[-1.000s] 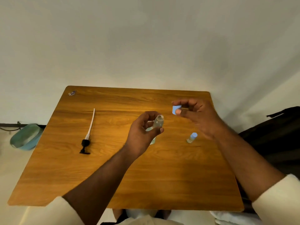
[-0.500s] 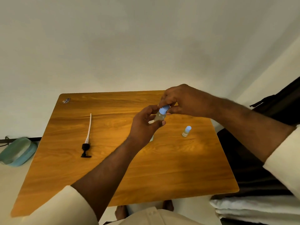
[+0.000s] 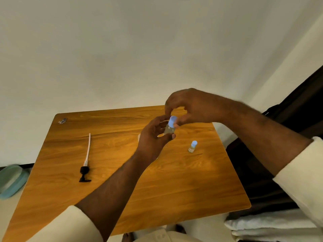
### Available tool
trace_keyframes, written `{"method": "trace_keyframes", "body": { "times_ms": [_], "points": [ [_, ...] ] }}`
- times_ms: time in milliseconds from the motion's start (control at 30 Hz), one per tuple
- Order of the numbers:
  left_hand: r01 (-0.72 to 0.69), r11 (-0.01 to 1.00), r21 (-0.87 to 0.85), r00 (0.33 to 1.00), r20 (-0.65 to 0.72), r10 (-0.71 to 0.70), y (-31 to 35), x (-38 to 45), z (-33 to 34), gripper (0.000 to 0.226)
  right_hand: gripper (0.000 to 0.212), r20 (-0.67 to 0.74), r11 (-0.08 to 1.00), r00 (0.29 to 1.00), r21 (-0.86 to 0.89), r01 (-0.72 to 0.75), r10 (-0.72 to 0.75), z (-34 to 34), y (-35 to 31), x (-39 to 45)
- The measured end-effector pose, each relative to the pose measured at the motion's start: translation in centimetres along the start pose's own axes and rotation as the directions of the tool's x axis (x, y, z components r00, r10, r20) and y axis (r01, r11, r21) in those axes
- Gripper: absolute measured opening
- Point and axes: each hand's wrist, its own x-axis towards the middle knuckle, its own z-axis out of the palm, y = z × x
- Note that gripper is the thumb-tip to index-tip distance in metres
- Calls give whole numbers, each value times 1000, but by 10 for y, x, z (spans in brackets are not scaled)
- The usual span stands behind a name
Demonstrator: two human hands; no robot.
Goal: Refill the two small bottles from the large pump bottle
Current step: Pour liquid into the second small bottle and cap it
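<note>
My left hand [image 3: 153, 137] holds a small clear bottle [image 3: 168, 131] tilted above the middle of the wooden table [image 3: 174, 180]. My right hand [image 3: 192, 107] pinches the light blue cap [image 3: 172, 121] sitting on that bottle's neck. A second small bottle [image 3: 192, 146] with a blue cap stands upright on the table to the right. The black pump head with its white tube [image 3: 86, 159] lies flat on the table's left side. The large bottle is mostly hidden behind my left hand; only a pale sliver [image 3: 139, 137] shows.
A small dark object [image 3: 62, 121] lies at the table's far left corner. A teal bowl-like thing [image 3: 10, 180] sits on the floor at left. Folded white cloth [image 3: 272, 226] and dark fabric [image 3: 297, 105] lie to the right of the table.
My right hand brought the blue cap from beside the bottle onto its neck and now grips it there. My left hand kept hold of the bottle.
</note>
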Motion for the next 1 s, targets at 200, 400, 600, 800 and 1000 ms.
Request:
{"method": "trace_keyframes", "body": {
  "times_ms": [200,400,600,800,1000],
  "points": [
    [-71,996,49,997,-13,72,9,3,13,102,45,-165,915,986,-393,-93,30,9,2,1],
    [-62,998,30,998,-7,62,12,8,28,111,18,-55,998,998,-67,21,-25,-17,26,-18],
    [-36,999,14,999,5,36,4,7,51,110,40,-249,909,968,-409,-83,-24,-5,35,-25],
    [-26,999,-22,1000,6,26,-1,18,70,61,23,38,967,999,-257,4,6,-10,60,-40],
    [-42,999,-10,998,37,42,-9,24,94,36,33,-30,892,994,-445,81,-105,-10,81,-50]
  ]
}}
